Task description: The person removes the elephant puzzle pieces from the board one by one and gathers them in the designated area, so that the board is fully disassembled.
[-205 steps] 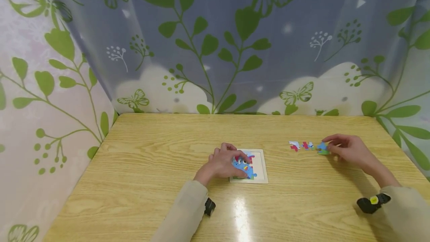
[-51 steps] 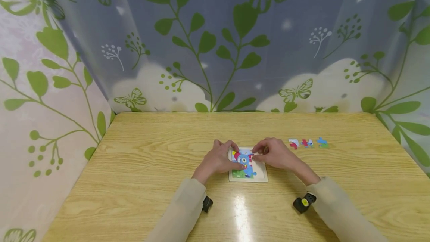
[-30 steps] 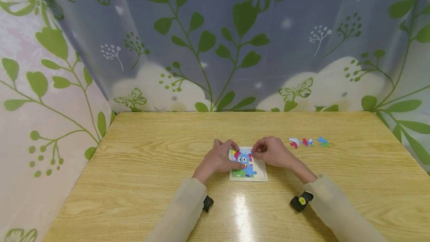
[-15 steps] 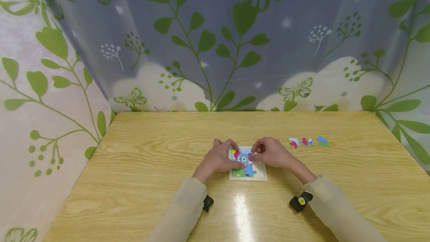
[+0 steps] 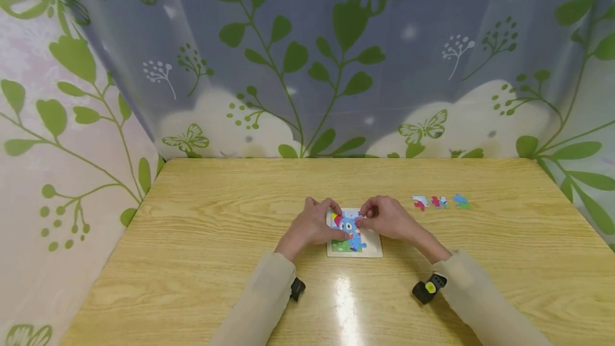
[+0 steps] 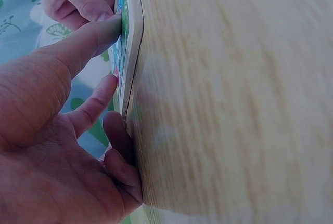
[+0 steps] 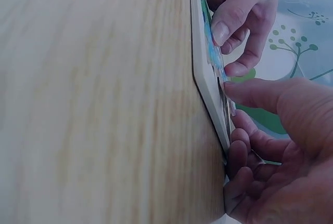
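Observation:
A small jigsaw puzzle board [image 5: 372,249] with a pale frame lies on the table, its left part filled with a blue cartoon animal. My left hand [image 5: 314,223] rests over its left side. In the left wrist view, the left hand's thumb [image 6: 99,34] and index finger press on the picture; its other fingers bend at the board's edge. At the top right of the picture, my right hand [image 5: 391,218] pinches a puzzle piece [image 7: 227,99] between thumb and fingertips, largely hidden by them. The board's lower right shows bare backing.
Loose jigsaw pieces lie in a row to the right: a white-and-red piece [image 5: 419,203], a red-and-blue piece [image 5: 438,202] and a blue-and-green piece [image 5: 461,201]. A patterned curtain [image 5: 307,68] hangs behind the wooden table [image 5: 216,202].
My right hand has moved from the blue-and-green loose piece to the board's top right, where its fingers have since shifted slightly. My left hand stays on the board's left side.

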The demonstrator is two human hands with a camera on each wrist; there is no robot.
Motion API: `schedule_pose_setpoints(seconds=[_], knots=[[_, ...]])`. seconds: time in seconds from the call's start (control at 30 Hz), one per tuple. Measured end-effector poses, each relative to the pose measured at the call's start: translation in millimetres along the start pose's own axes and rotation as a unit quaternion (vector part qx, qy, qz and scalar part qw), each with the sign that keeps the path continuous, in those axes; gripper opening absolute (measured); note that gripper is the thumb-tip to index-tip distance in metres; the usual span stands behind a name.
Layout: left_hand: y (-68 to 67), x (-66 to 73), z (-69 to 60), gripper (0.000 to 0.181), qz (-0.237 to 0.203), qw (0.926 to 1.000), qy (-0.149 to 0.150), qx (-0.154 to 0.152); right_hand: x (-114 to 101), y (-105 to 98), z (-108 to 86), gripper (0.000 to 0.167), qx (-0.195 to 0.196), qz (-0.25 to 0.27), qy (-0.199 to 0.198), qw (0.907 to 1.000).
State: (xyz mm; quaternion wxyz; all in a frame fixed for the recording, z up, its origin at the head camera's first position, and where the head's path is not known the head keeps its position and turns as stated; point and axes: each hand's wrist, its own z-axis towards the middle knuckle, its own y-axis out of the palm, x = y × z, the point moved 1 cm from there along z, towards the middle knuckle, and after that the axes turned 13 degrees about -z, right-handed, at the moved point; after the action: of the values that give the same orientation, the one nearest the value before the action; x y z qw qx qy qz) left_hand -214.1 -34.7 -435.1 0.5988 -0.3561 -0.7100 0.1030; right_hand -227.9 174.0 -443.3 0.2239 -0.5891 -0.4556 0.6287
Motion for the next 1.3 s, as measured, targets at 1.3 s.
schedule_pose_setpoints(seconds=[1.3], knots=[[1.2,-2.2,-1.4,0.042,-0.002,0.9998,0.017,0.004,-2.0,3.9,4.6,0.019,0.027,-0.007,-0.035,0.9990]])
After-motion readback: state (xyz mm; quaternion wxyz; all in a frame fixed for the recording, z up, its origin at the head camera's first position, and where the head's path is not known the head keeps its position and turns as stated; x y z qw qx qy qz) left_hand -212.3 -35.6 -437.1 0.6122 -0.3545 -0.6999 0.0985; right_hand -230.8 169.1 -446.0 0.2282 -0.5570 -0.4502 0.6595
